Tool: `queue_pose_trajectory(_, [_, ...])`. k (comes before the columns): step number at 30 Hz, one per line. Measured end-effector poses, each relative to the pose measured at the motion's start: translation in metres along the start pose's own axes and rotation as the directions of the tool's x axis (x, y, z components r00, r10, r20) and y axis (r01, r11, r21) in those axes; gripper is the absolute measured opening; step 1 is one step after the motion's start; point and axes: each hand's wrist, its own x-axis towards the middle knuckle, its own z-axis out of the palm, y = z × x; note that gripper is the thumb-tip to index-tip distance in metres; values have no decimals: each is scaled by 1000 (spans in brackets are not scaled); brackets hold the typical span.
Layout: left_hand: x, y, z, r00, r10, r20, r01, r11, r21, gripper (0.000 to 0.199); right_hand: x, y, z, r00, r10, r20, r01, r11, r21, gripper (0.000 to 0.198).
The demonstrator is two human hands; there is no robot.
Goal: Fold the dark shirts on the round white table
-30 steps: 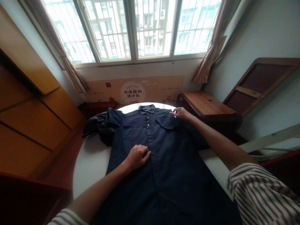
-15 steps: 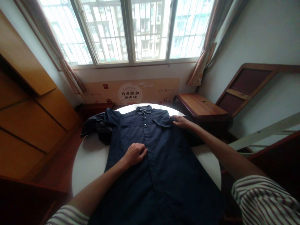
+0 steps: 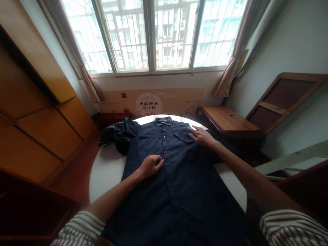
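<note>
We have the dark blue shirt laid front up on the round white table, its collar toward the window at twelve o'clock. Our right hand, splayed apart, touches the shirt at one o'clock; our left hand rests curled at eleven beside the placket, and we cannot tell whether it pinches fabric.

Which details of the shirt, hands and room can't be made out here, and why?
Head view, left hand: its own back hides the palm, so any grip is unclear.
Head view, dark shirt: back panel hidden under its front; lower end lost in shadow at the bottom edge.
Head view, wall banner: smaller print too blurred to read.
</note>
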Motion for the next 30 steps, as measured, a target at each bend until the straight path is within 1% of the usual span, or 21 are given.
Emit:
queue_pose_trajectory(3, [5, -11, -19, 994, -97, -59, 96, 995, -12, 28, -7, -18, 12, 987, 33, 156, -18, 995, -98, 63])
queue_pose_trajectory(5, [13, -26, -46, 972, -189, -141, 198, 979, 51, 25, -14, -28, 17, 973, 67, 220, -33, 987, -156, 65])
queue_pose_trajectory(6, [19, -35, -64, 948, -243, -206, 268, 958, 102, 24, -18, -33, 18, 974, 69, 216, -31, 984, -176, 65])
queue_pose_trajectory(7, [27, -46, -82, 909, -302, -287, 357, 920, 163, 24, -22, -40, 18, 978, 59, 200, -17, 979, -202, 64])
queue_pose_trajectory(8, [34, -57, -101, 853, -361, -378, 461, 859, 220, 27, -27, -49, 18, 984, 28, 177, 12, 974, -224, 63])
queue_pose_trajectory(10, [50, -79, -132, 710, -501, -496, 669, 699, 252, 48, -38, -73, 20, 986, -99, 132, 127, 966, -225, 61])
queue_pose_trajectory(11, [58, -89, -143, 645, -578, -500, 744, 625, 236, 62, -45, -88, 22, 977, -180, 117, 201, 960, -195, 60])
queue_pose_trajectory(12, [65, -97, -151, 596, -652, -469, 793, 569, 217, 74, -52, -103, 25, 958, -264, 109, 278, 949, -150, 59])
queue_pose_trajectory(13, [71, -104, -155, 565, -711, -419, 822, 531, 205, 81, -60, -119, 29, 935, -337, 107, 347, 933, -94, 59])
queue_pose_trajectory(14, [76, -110, -155, 551, -748, -370, 833, 514, 204, 81, -68, -133, 34, 911, -399, 108, 405, 914, -38, 59])
queue_pose_trajectory(15, [80, -113, -153, 556, -758, -341, 831, 513, 216, 74, -76, -145, 40, 889, -446, 107, 447, 894, 14, 58])
queue_pose_trajectory(16, [83, -115, -150, 584, -735, -345, 812, 532, 241, 62, -82, -154, 46, 874, -474, 105, 471, 880, 59, 57])
queue_pose_trajectory(17, [85, -116, -145, 629, -680, -377, 777, 563, 281, 50, -88, -161, 51, 867, -488, 103, 479, 872, 97, 55])
queue_pose_trajectory(19, [87, -114, -136, 739, -499, -453, 667, 632, 393, 33, -94, -166, 59, 874, -476, 99, 459, 875, 156, 53])
queue_pose_trajectory(21, [89, -109, -129, 818, -328, -472, 556, 659, 506, 32, -96, -165, 62, 888, -451, 91, 429, 883, 189, 54])
queue_pose_trajectory(24, [92, -95, -119, 887, -221, -405, 437, 685, 583, 34, -95, -161, 63, 893, -445, 74, 424, 884, 195, 55])
queue_pose_trajectory(26, [93, -85, -110, 953, -151, -261, 280, 764, 581, 33, -94, -160, 64, 892, -447, 65, 429, 883, 192, 55])
queue_pose_trajectory(27, [93, -81, -103, 984, -114, -139, 172, 818, 549, 33, -94, -160, 64, 892, -448, 63, 430, 882, 192, 55])
queue_pose_trajectory(28, [93, -78, -97, 996, -87, 0, 76, 869, 489, 32, -94, -161, 65, 892, -448, 61, 430, 882, 194, 55])
queue_pose_trajectory(29, [93, -76, -91, 989, -78, 126, 19, 911, 412, 32, -94, -161, 66, 892, -448, 60, 429, 882, 197, 55])
queue_pose_trajectory(30, [95, -76, -86, 973, -89, 211, 12, 939, 344, 32, -94, -161, 66, 893, -446, 60, 427, 881, 201, 55])
